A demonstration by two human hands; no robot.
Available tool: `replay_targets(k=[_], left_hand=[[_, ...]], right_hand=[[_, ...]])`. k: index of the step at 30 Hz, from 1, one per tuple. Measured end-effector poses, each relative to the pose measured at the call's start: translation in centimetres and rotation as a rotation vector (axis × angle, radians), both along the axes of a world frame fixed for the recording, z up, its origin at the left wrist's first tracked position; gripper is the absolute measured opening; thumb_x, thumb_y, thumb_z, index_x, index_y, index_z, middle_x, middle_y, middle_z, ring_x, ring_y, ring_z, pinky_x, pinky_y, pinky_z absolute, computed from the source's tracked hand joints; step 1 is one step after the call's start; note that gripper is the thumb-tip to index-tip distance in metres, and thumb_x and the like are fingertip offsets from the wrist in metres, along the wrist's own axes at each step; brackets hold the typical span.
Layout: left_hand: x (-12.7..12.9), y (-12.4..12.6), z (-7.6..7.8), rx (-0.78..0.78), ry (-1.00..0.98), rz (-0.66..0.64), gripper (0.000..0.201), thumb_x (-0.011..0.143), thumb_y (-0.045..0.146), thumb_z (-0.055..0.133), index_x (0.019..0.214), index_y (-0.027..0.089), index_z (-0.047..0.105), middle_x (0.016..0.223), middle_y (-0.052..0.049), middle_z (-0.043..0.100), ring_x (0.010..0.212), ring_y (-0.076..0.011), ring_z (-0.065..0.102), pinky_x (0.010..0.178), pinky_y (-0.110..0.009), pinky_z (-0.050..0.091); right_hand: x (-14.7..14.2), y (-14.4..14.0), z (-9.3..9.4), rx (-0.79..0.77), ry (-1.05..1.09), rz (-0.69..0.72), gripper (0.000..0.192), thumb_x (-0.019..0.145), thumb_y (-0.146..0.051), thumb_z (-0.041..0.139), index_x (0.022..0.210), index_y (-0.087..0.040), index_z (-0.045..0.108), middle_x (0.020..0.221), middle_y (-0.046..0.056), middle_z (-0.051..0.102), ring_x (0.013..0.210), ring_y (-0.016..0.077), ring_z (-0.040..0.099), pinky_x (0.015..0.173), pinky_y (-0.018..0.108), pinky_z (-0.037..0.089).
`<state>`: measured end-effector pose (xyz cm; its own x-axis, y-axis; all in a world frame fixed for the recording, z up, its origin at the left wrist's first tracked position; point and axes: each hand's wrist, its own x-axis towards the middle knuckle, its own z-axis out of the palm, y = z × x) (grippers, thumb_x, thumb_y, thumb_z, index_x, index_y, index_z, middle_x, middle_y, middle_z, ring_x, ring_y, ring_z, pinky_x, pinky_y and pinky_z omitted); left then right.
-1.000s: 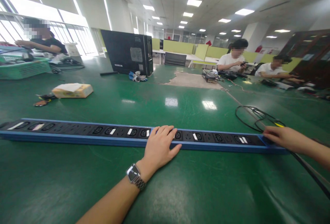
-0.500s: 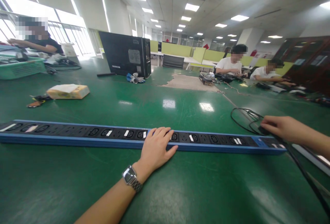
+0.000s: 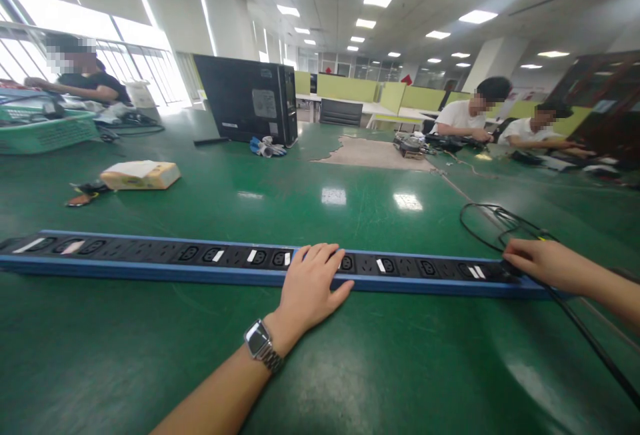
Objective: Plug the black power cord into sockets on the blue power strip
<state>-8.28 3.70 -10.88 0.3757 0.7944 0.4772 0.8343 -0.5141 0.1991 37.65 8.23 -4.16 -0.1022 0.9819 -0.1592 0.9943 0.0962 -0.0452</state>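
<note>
A long blue power strip (image 3: pixel 200 273) with a black socket face lies across the green table. My left hand (image 3: pixel 313 281), a watch on its wrist, is closed across the strip's middle, fingers over the top and thumb along the near side. Near the strip's right end my right hand (image 3: pixel 545 265) pinches a black plug (image 3: pixel 511 271), held down at the socket face. Whether its pins are in a socket is hidden. A black cable (image 3: pixel 590 335) runs from below my right hand towards the lower right, and more cable (image 3: pixel 480 207) lies coiled behind it.
Beyond the strip are a tissue pack (image 3: pixel 141 175), a black computer tower (image 3: pixel 250 101) and a pair of gloves (image 3: pixel 268 147). A green basket (image 3: pixel 50 133) stands at the left. Co-workers sit at the far left and at the right (image 3: pixel 463 115).
My right hand has brought the plug down onto the strip's right end. My left hand keeps its place on the strip. The view has shifted slightly.
</note>
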Motion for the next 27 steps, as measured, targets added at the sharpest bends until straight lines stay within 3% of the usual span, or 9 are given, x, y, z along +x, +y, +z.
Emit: replay_targets(k=[15,19,22,24,27], left_hand=[[0.0,-0.1,0.0,0.009,-0.022,0.002,0.047,0.082,0.041,0.060,0.123,0.019,0.058,0.128,-0.010,0.059,0.118,-0.0275,0.050,0.104,-0.047,0.033],[-0.1,-0.2,0.0,0.020,-0.038,-0.006,0.046,0.082,0.041,0.061,0.122,0.020,0.058,0.127,-0.009,0.059,0.117,-0.0270,0.051,0.103,-0.046,0.034],[-0.1,-0.2,0.0,0.013,-0.031,-0.005,0.047,0.082,0.042,0.061,0.123,0.020,0.058,0.128,-0.009,0.059,0.118,-0.0268,0.051,0.104,-0.046,0.033],[0.0,-0.1,0.0,0.004,-0.022,-0.002,0.047,0.082,0.042,0.060,0.124,0.020,0.057,0.128,-0.009,0.059,0.118,-0.0272,0.050,0.104,-0.047,0.033],[0.1,-0.1,0.0,-0.005,-0.018,0.005,0.047,0.083,0.043,0.059,0.124,0.020,0.057,0.128,-0.009,0.058,0.119,-0.0272,0.050,0.104,-0.047,0.033]], right_hand=[[-0.7,-0.6,-1.7,0.082,0.013,0.085,0.023,0.087,-0.035,0.040,0.074,-0.023,0.055,0.071,0.008,0.066,0.065,0.0220,0.058,0.064,0.032,0.036],[-0.3,-0.3,0.0,0.028,0.035,0.075,0.022,0.084,-0.037,0.047,0.069,-0.024,0.057,0.067,0.008,0.065,0.062,0.0221,0.057,0.062,0.033,0.035],[-0.8,-0.3,2.4,0.142,0.000,-0.003,0.024,0.085,-0.042,0.045,0.076,-0.024,0.059,0.064,0.005,0.063,0.058,0.0208,0.056,0.060,0.032,0.036],[-2.5,-0.6,3.8,0.181,0.003,-0.053,0.028,0.085,-0.046,0.044,0.083,-0.024,0.061,0.064,0.004,0.063,0.057,0.0196,0.056,0.059,0.031,0.037],[-6.9,-1.2,4.3,0.141,0.024,0.075,0.032,0.086,-0.048,0.042,0.080,-0.023,0.061,0.068,0.002,0.065,0.062,0.0181,0.058,0.062,0.029,0.038]])
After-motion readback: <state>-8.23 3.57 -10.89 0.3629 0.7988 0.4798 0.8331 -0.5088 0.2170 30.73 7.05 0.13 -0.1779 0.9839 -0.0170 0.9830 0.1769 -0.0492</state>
